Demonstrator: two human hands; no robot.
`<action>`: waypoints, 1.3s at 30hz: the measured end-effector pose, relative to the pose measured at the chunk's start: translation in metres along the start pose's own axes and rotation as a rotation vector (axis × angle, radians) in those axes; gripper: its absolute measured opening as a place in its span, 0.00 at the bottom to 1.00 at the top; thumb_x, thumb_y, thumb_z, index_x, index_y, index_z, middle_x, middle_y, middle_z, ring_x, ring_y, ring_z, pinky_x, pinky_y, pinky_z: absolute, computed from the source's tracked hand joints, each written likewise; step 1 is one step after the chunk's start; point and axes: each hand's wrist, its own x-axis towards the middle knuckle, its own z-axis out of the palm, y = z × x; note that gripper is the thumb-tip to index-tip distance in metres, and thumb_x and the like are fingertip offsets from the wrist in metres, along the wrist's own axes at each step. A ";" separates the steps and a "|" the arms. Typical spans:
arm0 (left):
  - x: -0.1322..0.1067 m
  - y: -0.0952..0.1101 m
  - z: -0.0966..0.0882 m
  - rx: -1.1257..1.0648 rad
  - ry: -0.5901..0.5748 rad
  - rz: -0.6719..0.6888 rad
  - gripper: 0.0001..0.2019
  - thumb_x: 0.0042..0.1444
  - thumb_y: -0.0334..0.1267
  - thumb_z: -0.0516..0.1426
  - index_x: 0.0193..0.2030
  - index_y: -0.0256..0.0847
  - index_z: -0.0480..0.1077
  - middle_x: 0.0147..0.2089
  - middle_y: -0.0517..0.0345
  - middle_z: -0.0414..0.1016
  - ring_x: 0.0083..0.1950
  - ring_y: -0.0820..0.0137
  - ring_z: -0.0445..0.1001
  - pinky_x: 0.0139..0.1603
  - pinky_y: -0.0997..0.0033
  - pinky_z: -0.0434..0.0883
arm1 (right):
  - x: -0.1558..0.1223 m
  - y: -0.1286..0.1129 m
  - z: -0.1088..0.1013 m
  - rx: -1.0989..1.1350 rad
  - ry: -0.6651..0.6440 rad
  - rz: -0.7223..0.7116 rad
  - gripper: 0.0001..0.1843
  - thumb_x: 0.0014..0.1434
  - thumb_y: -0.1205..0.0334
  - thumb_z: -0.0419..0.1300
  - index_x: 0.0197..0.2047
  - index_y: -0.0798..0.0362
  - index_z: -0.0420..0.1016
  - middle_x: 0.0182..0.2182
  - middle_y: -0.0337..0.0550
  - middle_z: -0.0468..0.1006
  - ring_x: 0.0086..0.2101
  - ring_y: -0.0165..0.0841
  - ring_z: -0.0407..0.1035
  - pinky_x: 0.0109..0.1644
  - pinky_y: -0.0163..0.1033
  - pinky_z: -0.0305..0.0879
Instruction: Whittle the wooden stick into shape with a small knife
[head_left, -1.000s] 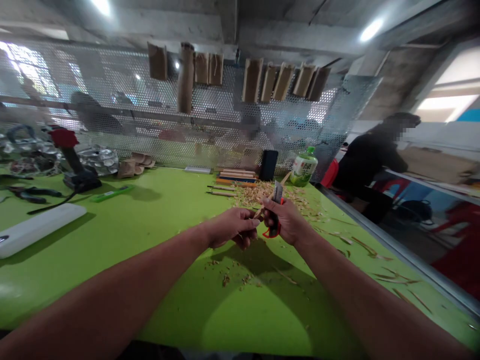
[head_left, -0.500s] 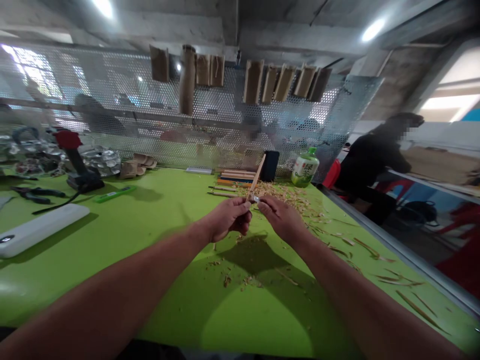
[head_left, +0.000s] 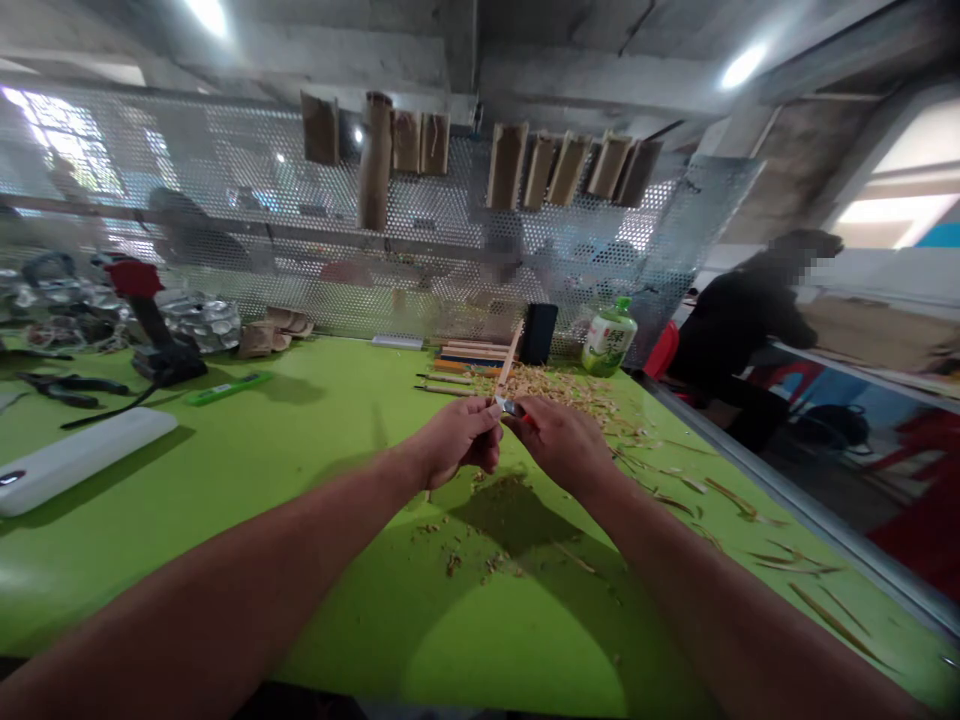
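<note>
My left hand (head_left: 459,440) is closed around the lower end of a thin wooden stick (head_left: 510,358) that points up and away from me. My right hand (head_left: 561,442) is closed on a utility knife (head_left: 513,407) with a red handle; its metal blade tip rests against the stick just above my left fingers. Both hands hover over the green table (head_left: 285,440). Fine wood shavings (head_left: 480,560) lie on the table beneath them.
A heap of wood shavings (head_left: 570,388) and several sticks (head_left: 465,360) lie beyond my hands, by a black box (head_left: 538,332) and a green bottle (head_left: 609,336). A white slab (head_left: 75,458), a red-topped tool (head_left: 150,320) and pliers lie left. A person in black (head_left: 742,330) sits right.
The knife, held upright a second ago, has turned down so its blade meets the stick. The stick now stands up and away from my left hand. Both hands shifted slightly away from me.
</note>
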 end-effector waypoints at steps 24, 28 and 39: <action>-0.003 0.001 0.007 0.177 0.108 0.090 0.04 0.60 0.36 0.54 0.36 0.39 0.63 0.21 0.66 0.63 0.17 0.77 0.65 0.19 0.76 0.68 | 0.000 0.009 0.000 0.309 0.023 0.024 0.23 0.65 0.44 0.46 0.41 0.50 0.74 0.32 0.42 0.77 0.31 0.35 0.69 0.32 0.35 0.54; -0.003 -0.001 0.007 0.176 0.082 0.107 0.04 0.60 0.36 0.54 0.35 0.39 0.62 0.22 0.66 0.64 0.18 0.77 0.65 0.19 0.76 0.68 | 0.001 0.010 0.002 0.294 0.021 -0.021 0.22 0.65 0.44 0.47 0.39 0.50 0.75 0.32 0.43 0.77 0.30 0.34 0.68 0.32 0.35 0.54; 0.001 -0.003 0.002 0.147 0.082 0.077 0.06 0.61 0.38 0.53 0.33 0.40 0.60 0.23 0.66 0.64 0.17 0.78 0.65 0.19 0.77 0.67 | -0.001 0.007 0.006 0.159 0.111 0.018 0.25 0.63 0.40 0.48 0.40 0.50 0.76 0.35 0.46 0.79 0.33 0.36 0.69 0.32 0.36 0.54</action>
